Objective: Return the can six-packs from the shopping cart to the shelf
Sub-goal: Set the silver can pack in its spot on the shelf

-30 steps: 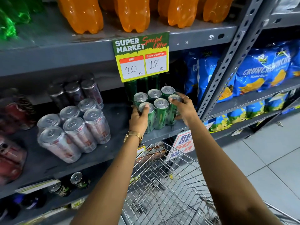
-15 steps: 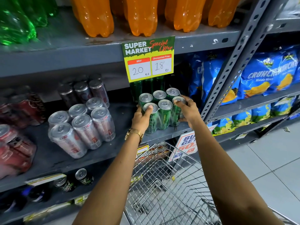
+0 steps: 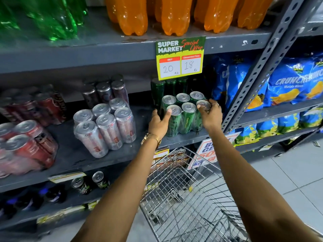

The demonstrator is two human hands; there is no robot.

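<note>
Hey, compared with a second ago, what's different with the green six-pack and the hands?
Little has changed. The green six-pack stands on the shelf near its front edge, as before. The left hand still grips its left side, thumb on a can top. The right hand still holds the right end, its fingers slightly looser around the corner can. The silver six-pack and shopping cart stayed put. Only the camera shifted.

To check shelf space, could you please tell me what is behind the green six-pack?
Dark green cans stand behind the green six-pack; the price sign hides their tops and count.
</note>
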